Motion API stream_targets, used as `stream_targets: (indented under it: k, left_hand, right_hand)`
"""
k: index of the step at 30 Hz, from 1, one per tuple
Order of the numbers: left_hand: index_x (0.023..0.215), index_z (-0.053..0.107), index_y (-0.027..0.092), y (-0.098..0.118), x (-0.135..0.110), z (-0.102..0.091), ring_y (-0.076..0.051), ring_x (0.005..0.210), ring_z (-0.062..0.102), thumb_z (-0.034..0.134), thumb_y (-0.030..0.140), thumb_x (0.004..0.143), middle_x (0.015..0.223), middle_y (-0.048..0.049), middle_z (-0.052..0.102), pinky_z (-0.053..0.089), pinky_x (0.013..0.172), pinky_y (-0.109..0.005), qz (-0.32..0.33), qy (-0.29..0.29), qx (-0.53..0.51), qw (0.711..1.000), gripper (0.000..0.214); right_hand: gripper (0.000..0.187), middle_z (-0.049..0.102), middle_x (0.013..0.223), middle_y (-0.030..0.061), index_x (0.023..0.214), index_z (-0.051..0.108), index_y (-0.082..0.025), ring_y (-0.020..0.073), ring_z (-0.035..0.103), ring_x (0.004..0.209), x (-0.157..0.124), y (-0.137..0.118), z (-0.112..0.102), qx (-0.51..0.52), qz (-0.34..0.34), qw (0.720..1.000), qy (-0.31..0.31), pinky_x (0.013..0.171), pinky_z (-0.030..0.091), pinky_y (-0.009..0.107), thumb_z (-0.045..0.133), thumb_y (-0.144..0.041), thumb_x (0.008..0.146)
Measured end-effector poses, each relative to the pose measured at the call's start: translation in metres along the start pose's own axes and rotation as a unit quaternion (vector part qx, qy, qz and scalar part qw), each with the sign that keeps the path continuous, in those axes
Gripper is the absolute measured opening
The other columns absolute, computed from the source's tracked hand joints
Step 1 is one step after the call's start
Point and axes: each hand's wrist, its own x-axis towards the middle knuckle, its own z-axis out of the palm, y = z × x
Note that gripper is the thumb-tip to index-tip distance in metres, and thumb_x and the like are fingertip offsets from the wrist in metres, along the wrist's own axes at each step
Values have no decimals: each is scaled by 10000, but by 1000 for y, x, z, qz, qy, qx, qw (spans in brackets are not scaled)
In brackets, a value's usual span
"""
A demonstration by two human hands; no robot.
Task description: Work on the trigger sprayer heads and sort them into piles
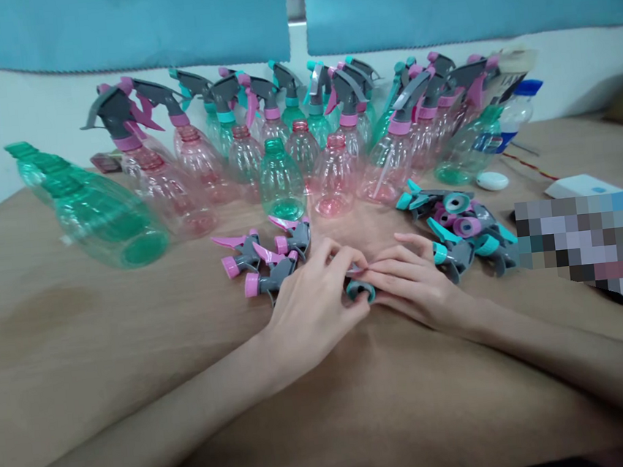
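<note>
A trigger sprayer head [360, 290] with a teal collar lies between my two hands, low over the table, mostly hidden by fingers. My left hand [310, 303] is closed around it, thumb at the collar and curled index finger above. The fingers of my right hand [423, 281] are closed against its other side, their tips meeting my left fingertips. Beside my left hand lie several sprayer heads with pink collars [272, 278]. A heap of teal and pink sprayer heads [457, 260] sits just beyond my right hand.
Behind stand rows of pink and green spray bottles, some topped with sprayers, others uncapped like the green bottle [281, 185] and pink bottle [335, 180]. Green bottles [106, 216] stand at left. A blue-capped bottle [520, 114], white oval object [492, 181] and white box [582, 185] are right.
</note>
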Motion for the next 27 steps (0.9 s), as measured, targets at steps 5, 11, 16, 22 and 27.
stream_targets:
  k: [5,11,16,22,27]
  left_hand:
    - [906,502,216,4,-1,3,-136,675,553,568,168,738,938,15,576,403,551,-256,-32,1,-14,999,187]
    - [922,523,219,7,-1,4,-138,689,558,558,164,795,966,21,605,380,551,-258,-46,12,-14,999,142]
    - [930,579,230,3,-1,5,-154,792,577,556,153,846,986,21,627,431,675,-284,-42,28,-78,996,116]
    - [1009,623,238,-4,1,8,-124,681,583,564,195,876,857,23,642,470,639,-258,-36,46,-176,983,151]
    - [991,622,193,-9,-4,10,-121,752,590,500,186,905,974,-38,598,495,614,-229,82,136,-98,982,149]
  right_hand:
    - [244,722,985,43,1160,593,-228,189,615,926,1,-4,1,2,-9,1000,1,986,333,440,504,-217,933]
    - [195,718,975,33,1104,603,-240,184,617,909,1,-3,2,9,11,1000,2,985,338,436,525,-237,925]
    - [154,723,913,32,1029,622,-225,175,629,835,5,-1,1,27,55,998,17,962,339,425,535,-292,922]
    - [169,726,936,28,1031,627,-229,180,642,853,6,1,-2,61,90,994,17,971,341,427,567,-317,899]
    - [249,716,960,11,1116,607,-253,175,646,883,4,5,-5,110,150,982,13,1026,308,422,603,-314,875]
